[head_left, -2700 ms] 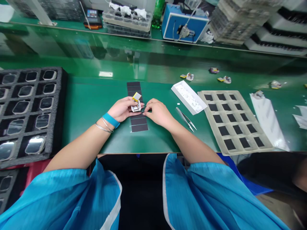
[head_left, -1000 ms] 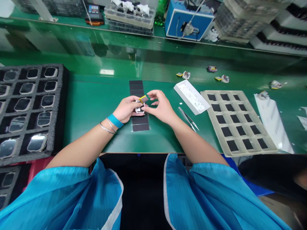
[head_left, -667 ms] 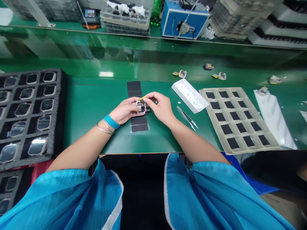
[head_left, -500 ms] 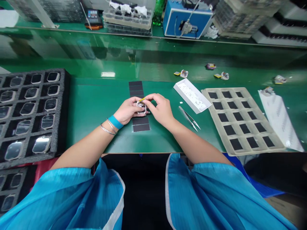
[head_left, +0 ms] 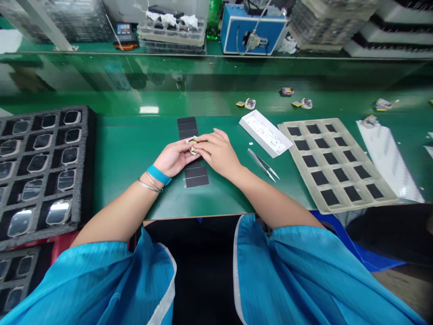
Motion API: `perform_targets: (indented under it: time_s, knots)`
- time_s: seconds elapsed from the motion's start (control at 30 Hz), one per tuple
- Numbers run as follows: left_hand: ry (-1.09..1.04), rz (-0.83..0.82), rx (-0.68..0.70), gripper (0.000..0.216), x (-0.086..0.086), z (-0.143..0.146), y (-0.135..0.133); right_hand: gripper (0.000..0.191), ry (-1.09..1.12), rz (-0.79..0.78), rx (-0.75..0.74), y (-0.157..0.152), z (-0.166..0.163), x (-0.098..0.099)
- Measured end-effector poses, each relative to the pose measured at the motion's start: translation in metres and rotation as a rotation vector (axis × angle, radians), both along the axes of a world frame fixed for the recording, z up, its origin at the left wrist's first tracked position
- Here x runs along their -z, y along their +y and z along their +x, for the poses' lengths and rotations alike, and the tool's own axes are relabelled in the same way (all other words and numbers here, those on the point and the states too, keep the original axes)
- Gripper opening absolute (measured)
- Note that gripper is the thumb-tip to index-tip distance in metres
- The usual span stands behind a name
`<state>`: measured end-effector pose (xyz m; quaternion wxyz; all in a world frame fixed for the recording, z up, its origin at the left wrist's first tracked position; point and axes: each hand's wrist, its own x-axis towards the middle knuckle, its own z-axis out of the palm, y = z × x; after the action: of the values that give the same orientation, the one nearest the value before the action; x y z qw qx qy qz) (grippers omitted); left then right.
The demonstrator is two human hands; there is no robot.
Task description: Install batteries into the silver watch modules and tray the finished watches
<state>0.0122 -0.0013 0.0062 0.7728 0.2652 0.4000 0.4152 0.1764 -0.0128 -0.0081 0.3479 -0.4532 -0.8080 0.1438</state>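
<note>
Left hand (head_left: 174,159) and right hand (head_left: 216,151) pinched closed on small framed module (head_left: 192,146) with yellow cell (head_left: 193,148), mostly hidden, right over black pad strip (head_left: 187,127); a slip of the fingers could drop it onto the strip or knock the cell out of line.

Nothing legible on your bench. The small display unit (head_left: 125,30) is too tiny to read, and the white sheet (head_left: 389,161) shows only faint print (blurred, no words you could make out).
</note>
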Motion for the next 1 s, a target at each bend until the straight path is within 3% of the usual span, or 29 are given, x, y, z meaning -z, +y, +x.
perform_targets:
  time_s: [0.07, 0.2, 0.27, 0.5, 0.7, 0.77, 0.83, 0.93, 1.0]
  knots:
    - [0.034, 0.061, 0.02, 0.02, 0.0, 0.0, -0.001, 0.015, 0.161, -0.104, 0.005, 0.006, 0.003, 0.005]
    - [0.098, 0.145, 0.022, 0.035, 0.001, 0.001, -0.005, 0.054, 0.545, -0.51, -0.161, 0.016, 0.007, 0.016]
    - [0.113, 0.173, 0.033, 0.04, 0.001, 0.001, -0.006, 0.06, 0.647, -0.648, -0.244, 0.017, 0.007, 0.018]
    - [0.089, 0.295, 0.001, 0.043, 0.003, 0.001, -0.007, 0.061, 0.756, -0.6, -0.184, 0.008, -0.003, 0.011]
    - [0.077, 0.207, 0.009, 0.029, -0.001, -0.003, -0.001, 0.071, 0.686, -0.615, -0.041, 0.008, 0.006, 0.016]
    - [0.038, 0.172, -0.029, 0.025, -0.011, -0.024, 0.006, 0.075, 0.688, -0.581, -0.037, 0.015, 0.008, 0.019]
    - [0.004, 0.199, -0.103, 0.028, -0.027, -0.056, 0.003, 0.064, 0.698, -0.574, -0.002, 0.018, 0.007, 0.021]
    - [0.083, 0.35, -0.292, 0.035, -0.049, -0.123, -0.021, 0.044, 0.714, -0.54, 0.111, 0.015, 0.006, 0.018]
    - [0.269, 0.452, -0.489, 0.04, -0.055, -0.177, -0.042, 0.044, 0.63, -0.449, 0.214, 0.018, 0.01, 0.015]
